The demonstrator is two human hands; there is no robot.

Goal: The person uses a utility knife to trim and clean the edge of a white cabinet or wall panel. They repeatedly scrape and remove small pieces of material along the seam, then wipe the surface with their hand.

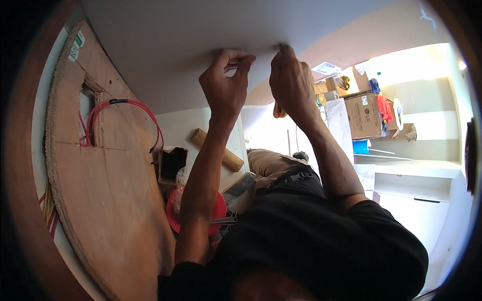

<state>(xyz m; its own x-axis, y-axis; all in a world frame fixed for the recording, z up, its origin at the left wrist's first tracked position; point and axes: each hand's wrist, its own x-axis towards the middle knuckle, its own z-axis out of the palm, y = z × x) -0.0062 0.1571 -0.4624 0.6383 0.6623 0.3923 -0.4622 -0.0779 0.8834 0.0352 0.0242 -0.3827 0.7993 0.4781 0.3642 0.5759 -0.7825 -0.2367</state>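
Observation:
Both arms reach up to a smooth pale grey panel [165, 45]. My right hand [293, 83] is closed round an orange-handled hand tool [279, 111]. The orange end sticks out below the fist, and a small dark tip shows against the panel above the fingers; the kind of tool is hidden by the hand. To its left, my left hand [228, 80] is held close to the panel with fingers curled and thumb and fingertips pinched together. Whatever the pinch holds, if anything, is too small to make out.
A wooden board [115, 180] with a cut-out and looped red cable [145, 108] stands at left. Below lie a cardboard tube [218, 150], an open black-lined box [173, 163] and a red bucket [173, 210]. Cardboard boxes [362, 116] and assorted items are at right.

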